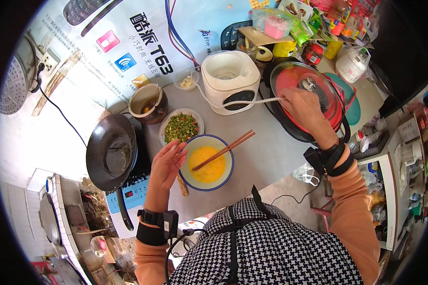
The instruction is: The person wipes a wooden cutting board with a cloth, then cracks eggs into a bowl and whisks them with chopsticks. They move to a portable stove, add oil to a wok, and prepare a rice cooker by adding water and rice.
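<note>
My right hand (301, 107) is closed around a white power cord (249, 102), above the edge of a pan with a glass lid (299, 89). The cord runs back to a white countertop appliance (232, 83). My left hand (169, 160) hovers with bent fingers at the left rim of an enamel bowl (232, 171) and appears to hold nothing. Beaten egg (203, 156) fills the bowl, and wooden chopsticks (232, 146) rest in it. Behind the bowl is a plate of chopped green and red vegetables (181, 125). A black wok (110, 153) sits on an induction cooker (142, 194) at left.
A brown crock (148, 103) stands behind the wok, and a small bowl of peeled garlic (186, 81) is near the wall. A wooden handle (182, 185) pokes out beside the egg bowl. Jars, packets and a plastic-wrapped kettle (352, 64) crowd the back right. A shelf unit (388, 206) stands at right.
</note>
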Motion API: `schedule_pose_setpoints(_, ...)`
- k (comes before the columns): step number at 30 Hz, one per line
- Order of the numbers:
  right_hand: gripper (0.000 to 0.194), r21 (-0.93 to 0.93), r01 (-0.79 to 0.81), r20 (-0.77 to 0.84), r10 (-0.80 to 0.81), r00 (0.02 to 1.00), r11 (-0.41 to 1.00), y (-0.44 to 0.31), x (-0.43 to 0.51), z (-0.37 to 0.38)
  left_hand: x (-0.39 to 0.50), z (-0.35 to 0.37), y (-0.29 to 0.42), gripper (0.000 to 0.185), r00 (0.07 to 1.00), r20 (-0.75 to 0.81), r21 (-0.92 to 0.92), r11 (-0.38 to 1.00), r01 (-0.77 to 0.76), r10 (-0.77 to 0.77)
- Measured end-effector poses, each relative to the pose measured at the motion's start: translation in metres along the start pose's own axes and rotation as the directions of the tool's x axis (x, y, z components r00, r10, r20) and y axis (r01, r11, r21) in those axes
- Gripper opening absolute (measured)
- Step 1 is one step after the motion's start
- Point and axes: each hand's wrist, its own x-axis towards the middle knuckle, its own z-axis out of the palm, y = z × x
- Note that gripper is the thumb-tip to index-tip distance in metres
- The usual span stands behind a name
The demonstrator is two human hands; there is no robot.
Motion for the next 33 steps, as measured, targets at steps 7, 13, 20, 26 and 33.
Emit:
schedule_pose_setpoints(7, 0.008, -0.006, 0.269, -0.1, -0.268, 0.958, 0.963, -0.048, 0.026, -0.026, 0.023, 0.068, 0.007, 0.032, 0.989, 0.145, 0.126, 0.992, -0.029, 0.01)
schedule_pose_setpoints(13, 0.013, 0.026, 0.381, -0.048, -0.38, 0.924, 0.924, -0.072, 0.028, -0.029, 0.041, 0.106, 0.014, 0.033, 0.963, 0.192, -0.069, 0.977, 0.204, -0.188)
schedule_pose_setpoints(20, 0.012, 0.135, 0.382, 0.004, -0.386, 0.922, 0.914, -0.077, 0.039, -0.019, 0.048, 0.122, 0.014, 0.027, 0.944, 0.314, -0.22, 0.96, 0.172, -0.097)
schedule_pose_setpoints(26, 0.03, 0.545, 0.062, -0.038, -0.049, 0.998, 0.836, -0.023, 0.078, 0.012, 0.044, 0.113, 0.031, 0.022, 0.975, 0.219, -0.374, 0.92, 0.116, -0.035)
schedule_pose_setpoints(33, 0.075, 0.277, 0.286, 0.043, -0.309, 0.95, 0.917, 0.002, 0.104, 0.105, 0.034, 0.101, 0.035, 0.025, 0.984, 0.176, -0.472, 0.876, 0.097, -0.014)
